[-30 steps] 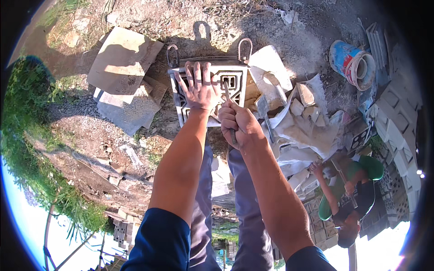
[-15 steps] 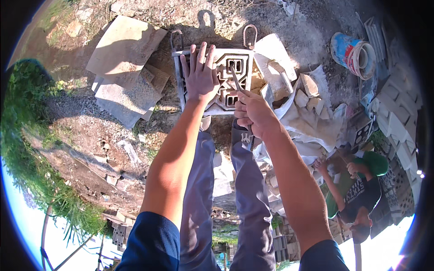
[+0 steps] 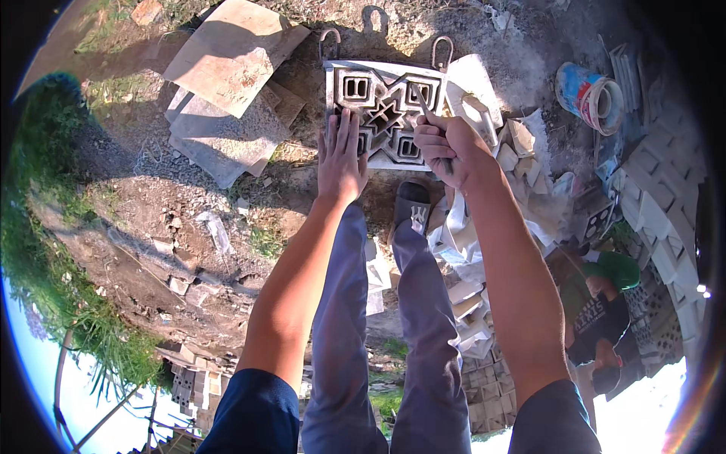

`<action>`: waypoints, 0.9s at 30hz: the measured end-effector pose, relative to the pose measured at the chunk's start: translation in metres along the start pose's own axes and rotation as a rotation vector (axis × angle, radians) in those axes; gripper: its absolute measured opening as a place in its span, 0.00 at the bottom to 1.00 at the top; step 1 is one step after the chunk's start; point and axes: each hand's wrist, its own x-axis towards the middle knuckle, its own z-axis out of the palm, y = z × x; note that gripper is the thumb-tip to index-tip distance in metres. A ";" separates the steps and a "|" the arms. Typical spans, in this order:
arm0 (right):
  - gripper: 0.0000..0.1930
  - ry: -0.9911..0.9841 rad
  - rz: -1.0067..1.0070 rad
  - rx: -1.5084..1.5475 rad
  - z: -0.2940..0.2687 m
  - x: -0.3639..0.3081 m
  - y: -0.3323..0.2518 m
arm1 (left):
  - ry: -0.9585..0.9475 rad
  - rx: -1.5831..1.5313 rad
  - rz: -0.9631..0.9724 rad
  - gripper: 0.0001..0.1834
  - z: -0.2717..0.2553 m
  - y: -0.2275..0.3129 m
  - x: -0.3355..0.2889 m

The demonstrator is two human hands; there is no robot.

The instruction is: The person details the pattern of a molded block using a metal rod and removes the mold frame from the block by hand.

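A rectangular openwork block [image 3: 389,97] with a geometric pattern and square openings lies on the ground in front of me. It is framed by metal sides, and two rusty loop handles [image 3: 442,51] stick up at its far edge. My left hand [image 3: 342,168] lies flat with fingers stretched over the near left corner. My right hand [image 3: 456,150] is closed round a thin dark metal tool [image 3: 422,100], whose tip points at the far right opening. Whether the tip touches the block I cannot tell.
Flat boards [image 3: 231,57] lie stacked to the left. A blue and red bucket [image 3: 586,94] and pale blocks [image 3: 654,181] are at the right, with broken pieces and sheeting [image 3: 529,204] nearer. A co-worker [image 3: 601,321] sits at the lower right. My sandalled foot [image 3: 412,204] is just below the block.
My left hand has slid from the block's upper left part to its near left corner, uncovering more of the pattern. The view has shifted slightly; the right hand keeps the tool at the far right opening.
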 end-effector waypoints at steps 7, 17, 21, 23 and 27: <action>0.16 0.150 -0.278 -0.351 -0.037 -0.052 0.063 | -0.117 0.021 -0.129 0.48 -0.004 0.026 -0.016; 0.21 0.347 -0.209 -0.274 -0.089 -0.032 0.125 | -0.187 0.086 -0.070 0.59 0.000 0.022 0.017; 0.22 0.387 -0.219 -0.270 -0.088 -0.010 0.140 | -0.212 0.131 -0.075 0.61 0.013 0.018 0.019; 0.19 0.440 -0.265 -0.189 -0.086 0.000 0.147 | -0.235 0.141 -0.071 0.61 0.014 0.012 0.017; 0.21 0.512 -0.336 -0.263 -0.077 0.024 0.169 | -0.201 0.160 -0.065 0.60 0.011 0.007 0.014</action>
